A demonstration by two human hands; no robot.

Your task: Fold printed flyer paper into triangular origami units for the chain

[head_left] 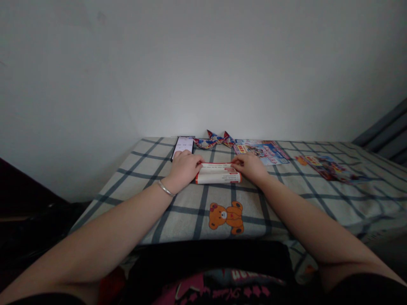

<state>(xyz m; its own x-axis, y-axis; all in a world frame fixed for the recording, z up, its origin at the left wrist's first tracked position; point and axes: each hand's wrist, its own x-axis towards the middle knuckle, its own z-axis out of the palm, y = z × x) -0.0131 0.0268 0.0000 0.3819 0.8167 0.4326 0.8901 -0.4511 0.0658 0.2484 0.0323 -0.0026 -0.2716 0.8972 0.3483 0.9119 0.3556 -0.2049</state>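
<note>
Between my hands lies a sheet of printed paper (219,173), white with red edges and small text, its far part bent up or folded over. My left hand (185,167), with a silver bangle at the wrist, pinches the sheet's left end. At the right end, the fingers of my right hand (249,166) pinch the far corner. Just beyond my left hand is a phone (183,145) with a lit white screen, partly covered by that hand. A folded paper bow shape (216,140) in red, blue and white sits behind the sheet.
Colourful printed leaflets lie to the right, one flyer (263,151) behind my right hand and another flyer (333,168) farther right. A checked cloth with a bear print (225,217) covers the table. A pale wall (203,72) rises behind it.
</note>
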